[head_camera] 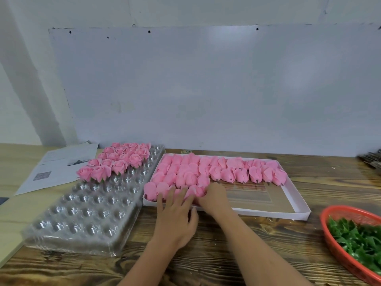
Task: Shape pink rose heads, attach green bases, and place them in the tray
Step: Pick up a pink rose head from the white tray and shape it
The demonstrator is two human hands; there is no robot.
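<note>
A shallow white box (296,207) holds several closed pink rose heads (206,170) in rows. My left hand (177,215) reaches over the box's near left corner with fingers spread straight on the front row of buds. My right hand (214,196) lies just right of it, fingers curled around a pink bud (196,191) at the front row. A clear plastic tray (86,211) with round cells sits to the left; several finished open roses (121,159) fill its far end. A red basket (338,250) of green bases (358,238) stands at the right.
Printed paper sheets (55,168) lie at the far left behind the clear tray. A white wall panel (206,89) backs the wooden table (247,271). Some dark objects (371,159) sit at the far right edge.
</note>
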